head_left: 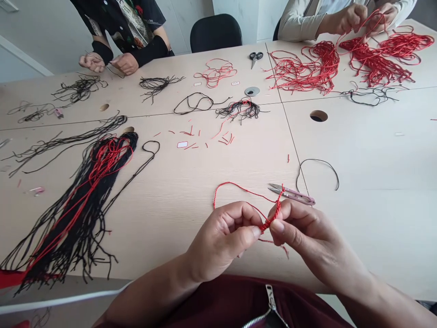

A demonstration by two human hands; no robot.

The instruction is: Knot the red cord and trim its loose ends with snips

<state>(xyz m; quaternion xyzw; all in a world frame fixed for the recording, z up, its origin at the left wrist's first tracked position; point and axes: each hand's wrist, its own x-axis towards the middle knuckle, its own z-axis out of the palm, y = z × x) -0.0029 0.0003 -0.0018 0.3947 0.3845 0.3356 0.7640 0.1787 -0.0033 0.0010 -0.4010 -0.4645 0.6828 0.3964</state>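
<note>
Left hand (221, 239) and right hand (303, 228) pinch a knotted red cord (269, 218) between thumbs and fingers, above the pale wood-grain table (358, 182), beside pink-handled thread snips (293, 194); white tag (182, 144) print too small to read.

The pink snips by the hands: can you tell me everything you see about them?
These thread snips have silver blades pointing left and a pink handle. They lie on the pale wood table, just past the right hand. A red cord crosses in front of them; I cannot tell if it touches.
</note>
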